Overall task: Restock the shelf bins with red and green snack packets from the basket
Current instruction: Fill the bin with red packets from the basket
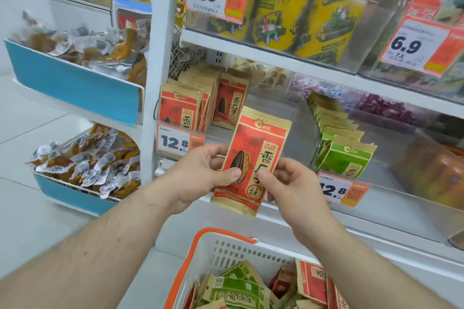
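while held: red packet point(253, 160) upright before the shelf's point(296, 211) front edge
left hand point(200, 178): pinches its left side
right hand point(291, 188): pinches its right side
basket point(226, 251): below, holding packets

Packet point(253, 160) between both hands — above the basket point(226, 248), before the shelf point(276, 211).

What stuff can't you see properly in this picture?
- Head view: the basket runs off the bottom edge, so its packet count is unknown.
- The held red packet has its lower sides covered by the left hand and right hand.
- The orange thing behind the plastic is blurred.
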`<state>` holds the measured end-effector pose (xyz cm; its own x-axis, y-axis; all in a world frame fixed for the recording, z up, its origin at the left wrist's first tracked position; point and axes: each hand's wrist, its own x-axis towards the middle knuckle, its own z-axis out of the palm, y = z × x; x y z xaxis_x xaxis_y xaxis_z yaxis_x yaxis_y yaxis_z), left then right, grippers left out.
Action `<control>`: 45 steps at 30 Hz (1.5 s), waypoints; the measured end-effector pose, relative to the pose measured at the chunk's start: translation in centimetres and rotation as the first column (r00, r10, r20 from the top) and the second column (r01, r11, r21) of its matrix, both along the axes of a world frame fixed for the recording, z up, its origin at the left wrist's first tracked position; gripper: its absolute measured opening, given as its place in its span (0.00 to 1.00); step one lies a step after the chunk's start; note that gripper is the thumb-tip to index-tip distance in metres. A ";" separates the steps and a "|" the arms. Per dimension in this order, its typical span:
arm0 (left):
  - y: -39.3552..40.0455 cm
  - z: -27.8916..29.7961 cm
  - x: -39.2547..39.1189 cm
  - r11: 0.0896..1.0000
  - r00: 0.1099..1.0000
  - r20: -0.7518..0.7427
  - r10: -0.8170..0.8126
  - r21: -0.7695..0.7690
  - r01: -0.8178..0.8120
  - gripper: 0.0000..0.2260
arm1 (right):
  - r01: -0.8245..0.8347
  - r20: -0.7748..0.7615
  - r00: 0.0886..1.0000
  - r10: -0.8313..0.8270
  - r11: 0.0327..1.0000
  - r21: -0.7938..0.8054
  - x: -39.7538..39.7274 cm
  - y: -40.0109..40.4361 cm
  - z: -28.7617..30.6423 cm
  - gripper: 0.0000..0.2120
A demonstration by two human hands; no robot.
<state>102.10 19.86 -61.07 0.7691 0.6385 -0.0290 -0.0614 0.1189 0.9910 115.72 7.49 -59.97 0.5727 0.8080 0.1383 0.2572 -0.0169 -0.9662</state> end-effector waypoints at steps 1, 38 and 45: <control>0.1 0.2 0.0 1.000 0.999 0.022 0.027 0.014 -0.027 0.11 | -0.002 0.007 1.000 0.002 1.000 0.019 0.4 0.4 0.5 0.05; 5.6 -1.0 1.8 0.519 0.689 -0.082 0.720 0.723 -0.456 0.07 | 0.205 0.108 0.977 -0.181 0.935 -0.290 9.8 25.2 0.6 0.07; 5.5 -0.9 1.9 0.527 0.693 -0.082 0.716 0.715 -0.459 0.06 | 0.291 0.197 0.951 -0.238 0.906 -0.309 9.6 25.8 0.3 0.10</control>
